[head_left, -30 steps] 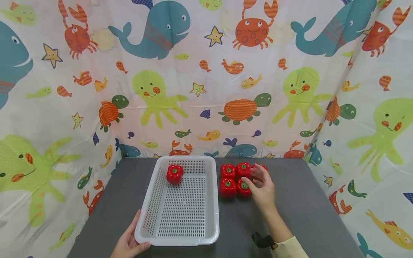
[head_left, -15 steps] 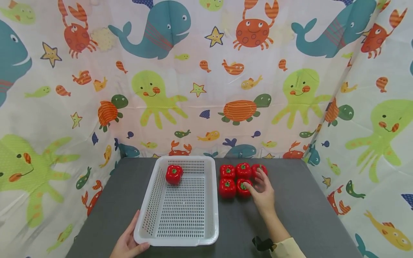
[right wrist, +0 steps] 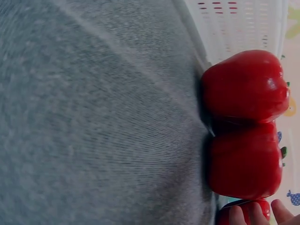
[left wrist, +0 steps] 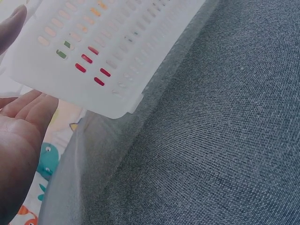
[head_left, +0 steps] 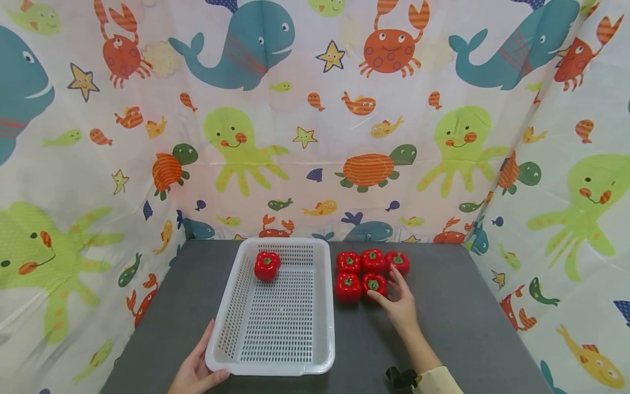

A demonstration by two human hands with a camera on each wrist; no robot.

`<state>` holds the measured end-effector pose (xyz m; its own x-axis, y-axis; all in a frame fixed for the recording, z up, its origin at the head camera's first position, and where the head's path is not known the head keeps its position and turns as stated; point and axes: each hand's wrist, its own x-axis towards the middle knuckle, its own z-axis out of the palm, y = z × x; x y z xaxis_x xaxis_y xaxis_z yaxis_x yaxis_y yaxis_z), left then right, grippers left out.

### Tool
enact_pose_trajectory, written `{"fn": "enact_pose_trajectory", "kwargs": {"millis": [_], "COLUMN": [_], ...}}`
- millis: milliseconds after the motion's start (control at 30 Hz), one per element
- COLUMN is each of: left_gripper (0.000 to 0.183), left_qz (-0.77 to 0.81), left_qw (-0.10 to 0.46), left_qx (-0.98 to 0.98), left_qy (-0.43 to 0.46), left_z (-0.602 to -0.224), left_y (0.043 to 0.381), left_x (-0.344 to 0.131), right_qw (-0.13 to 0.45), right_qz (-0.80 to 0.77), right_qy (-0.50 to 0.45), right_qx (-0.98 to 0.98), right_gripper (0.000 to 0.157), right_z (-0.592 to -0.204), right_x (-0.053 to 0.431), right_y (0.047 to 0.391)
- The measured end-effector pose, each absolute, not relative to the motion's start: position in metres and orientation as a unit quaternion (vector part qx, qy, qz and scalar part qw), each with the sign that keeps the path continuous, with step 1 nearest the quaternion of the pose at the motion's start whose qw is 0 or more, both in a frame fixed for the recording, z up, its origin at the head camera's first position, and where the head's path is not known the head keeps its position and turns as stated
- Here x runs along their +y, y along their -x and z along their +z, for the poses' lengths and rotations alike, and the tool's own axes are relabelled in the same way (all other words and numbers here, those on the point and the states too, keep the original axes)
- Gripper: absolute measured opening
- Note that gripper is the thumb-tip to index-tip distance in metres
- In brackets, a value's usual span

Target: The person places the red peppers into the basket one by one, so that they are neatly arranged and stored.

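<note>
A white perforated plastic basket (head_left: pixel 225 323) stands on the dark table, with one red bell pepper (head_left: pixel 266 267) in its far left part. My left hand (head_left: pixel 196 368) lies around its front left corner, thumb at the front, straight fingers along the side. Right of the basket are several glossy red bell peppers in two rows. My right hand (head_left: pixel 401 306) is spread at the front-row pepper (head_left: pixel 374 284), thumb by its front and fingers at its right. In the right wrist view its fingertips (right wrist: pixel 255 216) show beside two large peppers (right wrist: pixel 246 161); the thumb is hidden.
Another front-row pepper (head_left: pixel 348 288) stands between the basket and that pepper. A back-right pepper (head_left: pixel 400 261) lies just beyond my right fingertips. A curtain printed with sea animals (head_left: pixel 305 180) walls the back and both sides of the grey table (head_left: pixel 472 328).
My right hand has come lower and slightly nearer around the front-row pepper, leaving the back-right pepper more exposed. The left hand, basket and peppers stay where they were.
</note>
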<state>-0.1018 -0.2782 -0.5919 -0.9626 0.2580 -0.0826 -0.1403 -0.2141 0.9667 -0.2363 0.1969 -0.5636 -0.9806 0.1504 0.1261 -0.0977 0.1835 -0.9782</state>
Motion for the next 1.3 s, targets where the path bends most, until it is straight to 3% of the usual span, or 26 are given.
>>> {"fn": "enact_pose_trajectory", "kwargs": {"millis": [333,833,1300], "left_gripper": [0.106,0.106,0.107], "left_qz": [0.776,0.776,0.769], "left_qw": [0.123,0.112,0.11], "left_qx": [0.615,0.614,0.626], "left_qy": [-0.058,-0.085,-0.07], "left_z": [-0.595,-0.595,-0.594], "left_y": [0.103,0.102,0.103], "left_x": [-0.279,-0.279,-0.279], "right_qw": [0.079,0.092,0.115], "right_qz": [0.621,0.579,0.562], "right_qy": [0.023,0.026,0.028], "right_qx": [-0.78,-0.81,-0.818], "right_gripper": [0.093,0.076,0.073], "right_z": [-0.609,-0.622,-0.622], "right_x": [0.201,0.202,0.202], "right_y": [0.251,0.254,0.254]}}
